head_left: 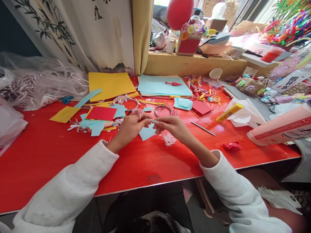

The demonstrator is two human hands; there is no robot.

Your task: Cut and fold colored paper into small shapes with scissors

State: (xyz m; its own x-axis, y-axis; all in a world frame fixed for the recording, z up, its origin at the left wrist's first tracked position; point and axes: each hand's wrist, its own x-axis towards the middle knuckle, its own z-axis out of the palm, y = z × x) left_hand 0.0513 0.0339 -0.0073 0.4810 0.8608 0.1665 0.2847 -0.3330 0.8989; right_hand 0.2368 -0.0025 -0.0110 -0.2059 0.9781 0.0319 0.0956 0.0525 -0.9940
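My left hand (pixel 131 127) and my right hand (pixel 172 127) meet at their fingertips above the red table (pixel 155 165). Between the pinched fingertips is a small light-blue piece (pixel 153 121), mostly hidden by the fingers; it looks like paper. A fuzzy pink band (pixel 138 112) sits on a finger of my left hand. Just below the fingertips lies a light-blue paper piece (pixel 146 132), and beside it a heap of white shreds (pixel 169 139). A round bangle-like ring (pixel 163 110) rests behind my hands.
Yellow paper (pixel 110 85), a blue paper stack (pixel 162 84) and a red square (pixel 101 113) lie behind and left. A yellow glue stick (pixel 229 113), thin blue stick (pixel 202 128), crumpled red paper (pixel 232 146) and pink cylinder (pixel 282 124) are on the right.
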